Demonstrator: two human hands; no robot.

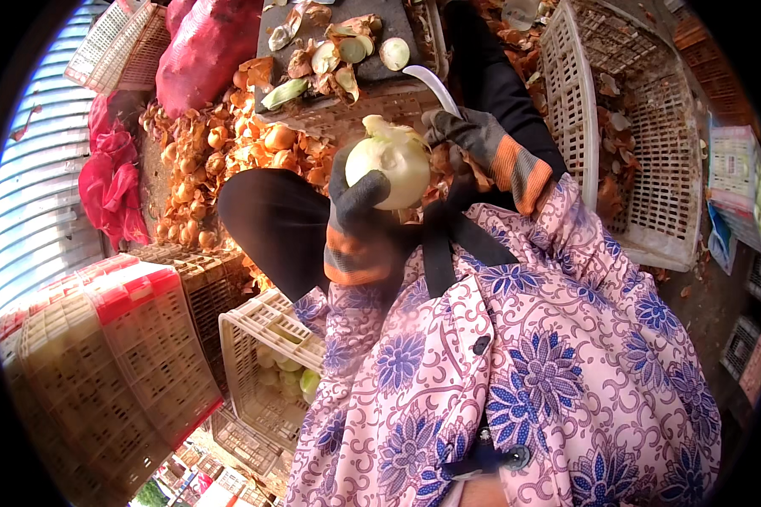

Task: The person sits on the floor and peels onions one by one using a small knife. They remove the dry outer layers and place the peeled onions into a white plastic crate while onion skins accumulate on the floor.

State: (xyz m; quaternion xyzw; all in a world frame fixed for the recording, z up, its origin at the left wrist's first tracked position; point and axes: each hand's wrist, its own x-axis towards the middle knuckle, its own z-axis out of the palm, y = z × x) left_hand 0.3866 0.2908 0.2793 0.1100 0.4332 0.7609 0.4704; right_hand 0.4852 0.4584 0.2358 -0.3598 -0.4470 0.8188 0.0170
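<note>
My gloved left hand (pixel 363 196) grips a large peeled onion (pixel 398 166), pale and glossy, with its torn top pointing up. In my gloved right hand (pixel 466 136) is a knife with a curved pale blade (pixel 432 85), its tip angled up and left, clear of the onion. Both gloves are dark grey with orange-striped cuffs. Just beyond my hands stands a dark cutting board (pixel 390 57) resting on a crate. On the board lie onion skins, cut onion ends (pixel 352 49) and a round onion slice (pixel 394 54).
Unpeeled onions (pixel 190 184) and loose skins are heaped on the ground at left, beside red mesh sacks (pixel 209 51). A crate of peeled onions (pixel 269 336) stands at lower left, near stacked crates (pixel 120 355). At right, a large white plastic crate (pixel 663 218) holds skins.
</note>
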